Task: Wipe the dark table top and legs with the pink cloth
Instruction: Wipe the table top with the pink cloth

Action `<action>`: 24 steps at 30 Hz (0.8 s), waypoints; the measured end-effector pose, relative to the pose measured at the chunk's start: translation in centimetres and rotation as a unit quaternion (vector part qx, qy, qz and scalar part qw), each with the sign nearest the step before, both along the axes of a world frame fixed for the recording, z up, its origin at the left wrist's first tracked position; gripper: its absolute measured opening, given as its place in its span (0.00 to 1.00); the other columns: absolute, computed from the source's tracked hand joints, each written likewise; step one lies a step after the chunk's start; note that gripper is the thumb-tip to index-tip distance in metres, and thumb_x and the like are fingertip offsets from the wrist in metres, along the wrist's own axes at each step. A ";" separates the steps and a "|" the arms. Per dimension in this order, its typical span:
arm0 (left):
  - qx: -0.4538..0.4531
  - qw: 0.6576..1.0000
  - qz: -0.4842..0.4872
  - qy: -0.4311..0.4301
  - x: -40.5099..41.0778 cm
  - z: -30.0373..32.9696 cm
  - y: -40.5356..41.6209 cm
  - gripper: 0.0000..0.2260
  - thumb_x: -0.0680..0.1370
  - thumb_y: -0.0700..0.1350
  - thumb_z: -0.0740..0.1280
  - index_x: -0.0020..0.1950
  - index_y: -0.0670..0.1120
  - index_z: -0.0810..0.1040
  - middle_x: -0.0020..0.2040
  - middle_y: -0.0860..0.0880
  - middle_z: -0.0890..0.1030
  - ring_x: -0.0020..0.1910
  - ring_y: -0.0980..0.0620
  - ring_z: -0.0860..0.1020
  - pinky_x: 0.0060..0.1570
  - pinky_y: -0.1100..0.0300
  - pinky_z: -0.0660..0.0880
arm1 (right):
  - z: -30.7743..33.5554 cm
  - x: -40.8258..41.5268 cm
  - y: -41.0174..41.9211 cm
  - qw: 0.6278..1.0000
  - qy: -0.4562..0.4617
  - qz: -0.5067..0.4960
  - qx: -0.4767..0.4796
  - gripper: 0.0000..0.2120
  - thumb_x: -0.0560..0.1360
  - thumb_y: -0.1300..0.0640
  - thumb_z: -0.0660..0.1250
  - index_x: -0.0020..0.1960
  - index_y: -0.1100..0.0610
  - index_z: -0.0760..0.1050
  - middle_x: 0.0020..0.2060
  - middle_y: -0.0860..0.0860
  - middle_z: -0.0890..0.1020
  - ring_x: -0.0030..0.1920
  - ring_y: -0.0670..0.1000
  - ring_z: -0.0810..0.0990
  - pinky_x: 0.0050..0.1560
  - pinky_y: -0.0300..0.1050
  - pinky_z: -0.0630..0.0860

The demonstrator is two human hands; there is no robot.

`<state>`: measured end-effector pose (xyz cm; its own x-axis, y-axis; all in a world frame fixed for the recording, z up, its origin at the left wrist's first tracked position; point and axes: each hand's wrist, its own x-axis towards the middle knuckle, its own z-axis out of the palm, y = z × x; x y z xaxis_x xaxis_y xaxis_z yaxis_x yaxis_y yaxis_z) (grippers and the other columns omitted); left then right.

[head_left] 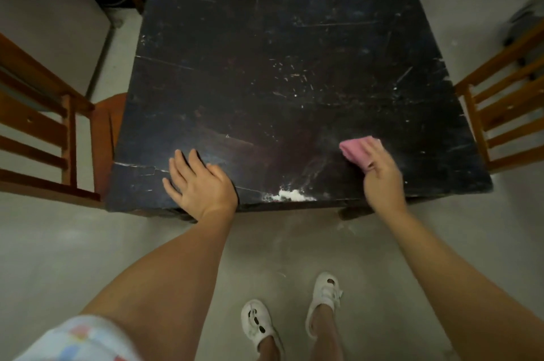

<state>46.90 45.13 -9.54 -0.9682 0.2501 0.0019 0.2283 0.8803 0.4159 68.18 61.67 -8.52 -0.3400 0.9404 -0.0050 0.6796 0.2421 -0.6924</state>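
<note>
We see the dark table top (279,66) as a large, nearly square slab of black-painted wood filling the middle of the view, its surface scuffed with pale scratches and chips, thickest around the centre and toward 1 o'clock. A thin crack runs along the near edge at about 7 o'clock. A patch of white powder (290,195) lies on the near edge at 6 o'clock. Of the legs we make out only a dark stub (351,212) below the near edge at about 5 o'clock. The pink cloth (359,149), bunched and slightly blurred, lies on the table top at about 4 o'clock.
</note>
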 end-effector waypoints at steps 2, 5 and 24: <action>0.001 1.000 0.000 0.000 0.0 -0.1 0.1 0.18 0.79 0.45 0.54 0.69 0.46 0.66 0.74 0.46 0.60 0.74 0.47 0.55 0.71 0.47 0.45 | -1.4 -1.5 -3.3 0.994 -0.046 0.082 0.064 0.28 0.68 0.74 0.51 0.65 0.64 0.72 0.68 0.62 0.69 0.71 0.60 0.63 0.74 0.53 0.54; 0.001 1.000 -0.001 -0.001 -0.1 -0.3 0.0 0.18 0.79 0.45 0.54 0.69 0.46 0.66 0.74 0.46 0.60 0.74 0.47 0.55 0.71 0.47 0.46 | -2.0 -5.3 -8.8 0.973 -0.004 0.225 0.055 0.27 0.67 0.73 0.52 0.64 0.67 0.72 0.66 0.66 0.70 0.71 0.60 0.62 0.75 0.45 0.51; 0.010 1.000 -0.005 0.002 0.0 -0.2 -0.2 0.18 0.79 0.44 0.54 0.69 0.46 0.66 0.74 0.45 0.61 0.74 0.47 0.55 0.71 0.46 0.46 | -0.9 -3.8 -11.5 0.904 -0.055 0.423 0.016 0.20 0.72 0.59 0.59 0.63 0.61 0.74 0.69 0.61 0.63 0.73 0.59 0.50 0.74 0.52 0.43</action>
